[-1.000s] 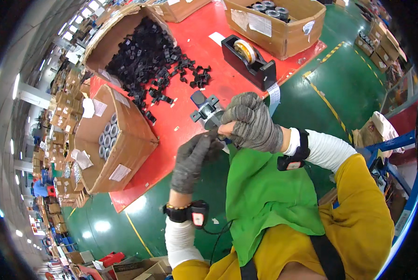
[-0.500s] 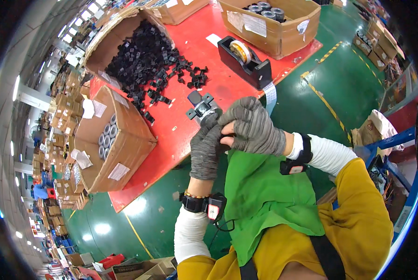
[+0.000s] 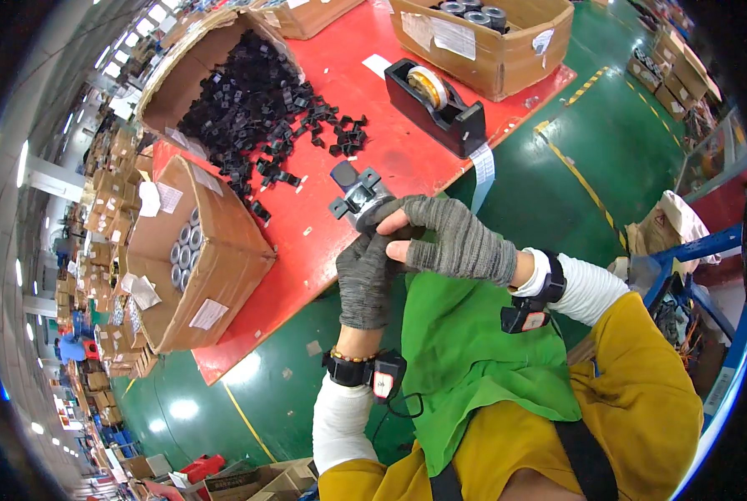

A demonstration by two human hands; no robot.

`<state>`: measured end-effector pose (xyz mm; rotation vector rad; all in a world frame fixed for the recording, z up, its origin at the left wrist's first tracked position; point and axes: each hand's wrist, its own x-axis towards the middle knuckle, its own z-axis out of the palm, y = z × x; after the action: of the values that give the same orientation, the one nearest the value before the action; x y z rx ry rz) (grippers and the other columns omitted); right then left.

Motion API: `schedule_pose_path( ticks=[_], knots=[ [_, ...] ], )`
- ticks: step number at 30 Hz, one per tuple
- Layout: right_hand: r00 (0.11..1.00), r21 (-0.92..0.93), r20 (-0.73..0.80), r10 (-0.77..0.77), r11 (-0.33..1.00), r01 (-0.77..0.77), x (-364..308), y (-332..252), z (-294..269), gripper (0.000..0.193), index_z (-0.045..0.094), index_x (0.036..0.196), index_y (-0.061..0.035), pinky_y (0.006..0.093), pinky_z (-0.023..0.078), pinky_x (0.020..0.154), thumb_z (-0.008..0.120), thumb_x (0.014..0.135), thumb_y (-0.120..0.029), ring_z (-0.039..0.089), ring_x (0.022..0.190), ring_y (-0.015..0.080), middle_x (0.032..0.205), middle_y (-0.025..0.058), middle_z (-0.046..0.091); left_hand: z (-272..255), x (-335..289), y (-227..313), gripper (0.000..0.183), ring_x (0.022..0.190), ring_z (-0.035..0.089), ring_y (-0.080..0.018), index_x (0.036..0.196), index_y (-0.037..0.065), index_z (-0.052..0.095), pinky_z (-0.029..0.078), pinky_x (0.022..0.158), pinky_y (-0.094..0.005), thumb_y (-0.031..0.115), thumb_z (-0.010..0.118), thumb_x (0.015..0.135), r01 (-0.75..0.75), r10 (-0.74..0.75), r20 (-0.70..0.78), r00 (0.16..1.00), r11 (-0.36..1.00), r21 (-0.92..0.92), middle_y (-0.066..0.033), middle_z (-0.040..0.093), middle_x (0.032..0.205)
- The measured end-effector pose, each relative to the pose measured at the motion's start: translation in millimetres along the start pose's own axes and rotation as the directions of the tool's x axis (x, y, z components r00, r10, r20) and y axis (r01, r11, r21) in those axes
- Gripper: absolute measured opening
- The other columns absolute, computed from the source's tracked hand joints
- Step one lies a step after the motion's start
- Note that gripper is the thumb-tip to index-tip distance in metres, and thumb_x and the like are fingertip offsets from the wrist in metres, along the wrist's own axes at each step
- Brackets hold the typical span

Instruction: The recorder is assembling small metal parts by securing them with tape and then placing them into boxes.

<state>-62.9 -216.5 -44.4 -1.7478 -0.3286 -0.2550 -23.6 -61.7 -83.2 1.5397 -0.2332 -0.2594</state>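
Note:
Over the red table's near edge, both gloved hands meet at a silver-grey rounded part with a black clip-like bracket (image 3: 362,197) across it. My left hand (image 3: 363,282) is closed around the lower end of this part, its fingers mostly hidden. My right hand (image 3: 455,238) comes in from the right, index finger and thumb bent against the part's near side. What lies between those fingertips is largely covered. Beyond the part, a pile of small black plastic clips (image 3: 248,108) spills out of a tipped cardboard box (image 3: 163,88) onto the table.
A black tape dispenser (image 3: 437,113) stands at the table's right edge, a pale strip hanging from it. Left, an open carton (image 3: 232,292) holds grey ring-ended cylinders; another carton (image 3: 507,67) at the back holds similar ones. The red table (image 3: 307,259) ends just before me.
My right hand's fingers have shifted and opened a little, showing more of the grey part. The part has turned slightly. The view has moved a little.

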Motion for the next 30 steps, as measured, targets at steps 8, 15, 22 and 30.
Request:
schedule_pose_path(
  ticks=[8,15,22,30],
  knots=[
    [0.983,0.734,0.131,0.126,0.654,-0.181,-10,23,28,0.034,0.053,0.115,-0.0041,0.0320,0.043,0.090,0.054,0.088,-0.026,0.055,0.101,0.0160,0.106,0.0082,0.060,-32,-12,39,0.030,0.062,0.060,-0.0161,0.099,-0.005,0.059,0.050,0.058,-0.0254,0.023,0.055,0.087,0.287,-0.283,0.047,0.958,0.947,-0.143,-0.0094,0.063,0.078],
    [0.975,0.974,0.205,0.088,0.084,-0.212,-4,16,28,0.032,0.057,0.108,-0.0064,0.0403,0.044,0.090,0.048,0.092,-0.033,0.056,0.104,0.0219,0.109,0.0096,0.059,-48,6,39,0.046,0.080,0.059,-0.0142,0.123,0.000,0.047,0.048,0.074,-0.0259,0.010,0.062,0.081,-0.064,0.070,-0.037,0.997,0.989,0.131,-0.0101,0.060,0.095],
    [0.946,0.207,0.117,0.301,0.924,-0.320,-34,22,-44,0.045,0.059,0.098,0.0014,0.0349,0.043,0.086,0.061,0.081,-0.041,0.054,0.100,0.0197,0.114,0.0139,0.057,-38,32,41,0.061,0.092,0.057,-0.0171,0.127,0.001,0.039,0.048,0.080,-0.0286,0.008,0.068,0.074,-0.161,0.124,0.162,0.979,0.957,0.240,-0.0115,0.057,0.105],
    [0.958,-0.318,0.279,0.071,0.948,0.022,-50,81,9,0.048,0.053,0.095,-0.0023,0.0432,0.044,0.052,0.060,0.075,-0.046,0.056,0.061,0.0357,0.069,0.0150,0.056,-32,44,31,0.032,0.079,0.049,-0.0092,0.100,0.003,0.050,0.043,0.072,-0.0244,0.001,0.066,0.072,-0.220,0.149,0.209,0.966,0.902,0.372,0.0001,0.053,0.086]
  ],
)
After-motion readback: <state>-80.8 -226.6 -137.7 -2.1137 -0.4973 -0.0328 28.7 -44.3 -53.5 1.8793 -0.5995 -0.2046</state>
